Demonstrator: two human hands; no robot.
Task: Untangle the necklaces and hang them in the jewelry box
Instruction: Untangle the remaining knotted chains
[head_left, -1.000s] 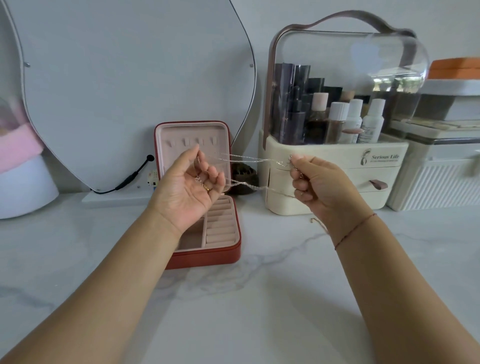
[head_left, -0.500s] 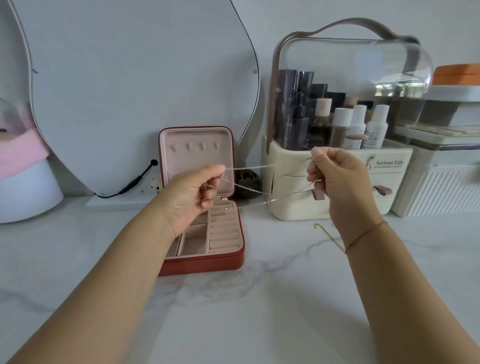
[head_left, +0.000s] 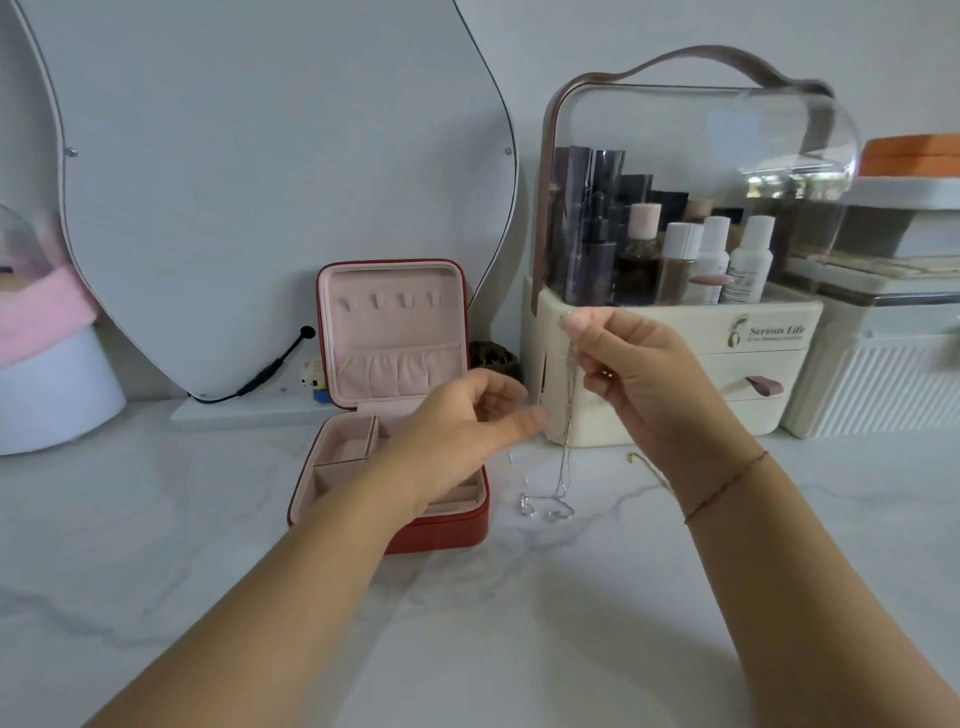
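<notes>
passage: front counter (head_left: 519, 649) | obstacles: jewelry box (head_left: 452, 532) left, cosmetics organizer (head_left: 769, 358) behind, dangling necklaces (head_left: 565, 457) between

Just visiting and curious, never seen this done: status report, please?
Right hand pinches silver necklaces aloft, pendants on the marble counter. Left hand beside them, blurred, grip unclear. Jewelry box open, hooks bare. No obstruction seen.

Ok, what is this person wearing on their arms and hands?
No sleeves or gloves in view. The right hand has a thin reddish cord bracelet round its wrist. The left hand is motion-blurred, so any ring can't be told.
</notes>
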